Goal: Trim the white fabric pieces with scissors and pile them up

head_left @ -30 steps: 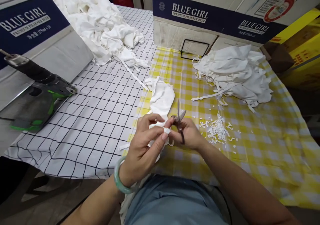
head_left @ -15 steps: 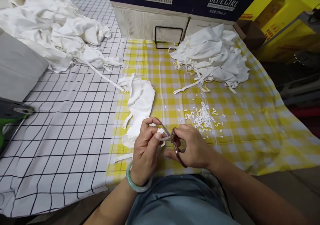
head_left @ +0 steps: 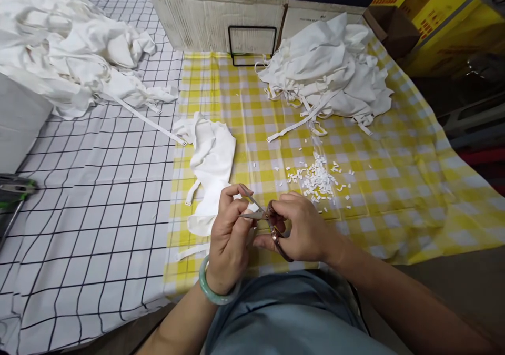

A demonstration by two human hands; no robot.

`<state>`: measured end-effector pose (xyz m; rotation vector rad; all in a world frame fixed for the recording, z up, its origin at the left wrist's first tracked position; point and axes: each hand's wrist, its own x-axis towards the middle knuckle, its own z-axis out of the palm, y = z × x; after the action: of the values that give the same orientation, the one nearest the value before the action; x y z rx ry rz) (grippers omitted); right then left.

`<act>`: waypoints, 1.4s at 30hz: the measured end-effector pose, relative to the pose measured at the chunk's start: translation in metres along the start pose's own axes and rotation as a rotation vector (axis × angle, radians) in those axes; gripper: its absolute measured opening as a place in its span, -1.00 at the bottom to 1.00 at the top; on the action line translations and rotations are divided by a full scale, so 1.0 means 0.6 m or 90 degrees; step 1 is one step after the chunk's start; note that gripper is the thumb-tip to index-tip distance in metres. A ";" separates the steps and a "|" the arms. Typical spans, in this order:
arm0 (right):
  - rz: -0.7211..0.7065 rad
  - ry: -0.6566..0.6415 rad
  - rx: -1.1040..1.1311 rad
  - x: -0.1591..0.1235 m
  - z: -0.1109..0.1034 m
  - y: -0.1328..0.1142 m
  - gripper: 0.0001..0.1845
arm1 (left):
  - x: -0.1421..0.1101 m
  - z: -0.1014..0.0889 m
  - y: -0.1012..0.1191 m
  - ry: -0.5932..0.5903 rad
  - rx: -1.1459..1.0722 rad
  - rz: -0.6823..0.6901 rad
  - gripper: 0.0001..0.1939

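Note:
My right hand (head_left: 295, 226) is closed around the handles of a pair of scissors (head_left: 265, 215), whose blades stand apart and point left. Pinched in my left hand (head_left: 232, 229) is the end of a white strap (head_left: 252, 208), which lies between the scissor blades; much of the strap is hidden by the fingers. The white fabric garment (head_left: 215, 155) that lies beyond my left hand runs down behind it. A loose strap (head_left: 193, 251) sticks out left of my wrist. Small white clippings (head_left: 320, 179) lie heaped beyond my right hand.
White garments are piled at the back right (head_left: 327, 71) and more lie in a heap at the far left (head_left: 79, 44). A cardboard beer carton (head_left: 205, 21) stands at the back, a black wire frame (head_left: 252, 28) before it. A green-and-black tool (head_left: 18, 189) sits at the left edge.
The view has tilted down and shifted slightly right. The scissor blades are spread wider, and their tips reach further left beside my left fingers. Both hands keep their holds.

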<state>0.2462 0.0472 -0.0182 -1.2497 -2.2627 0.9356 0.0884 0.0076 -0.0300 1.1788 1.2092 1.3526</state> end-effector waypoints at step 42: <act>-0.028 -0.049 0.165 0.020 0.045 0.034 -0.47 | -0.071 -0.111 -0.023 -0.044 0.591 0.057 -0.59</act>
<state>0.2351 0.0553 -0.0514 -1.0641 -2.1316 1.2335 0.0267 -0.0398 -0.0500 1.9020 1.8225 0.7743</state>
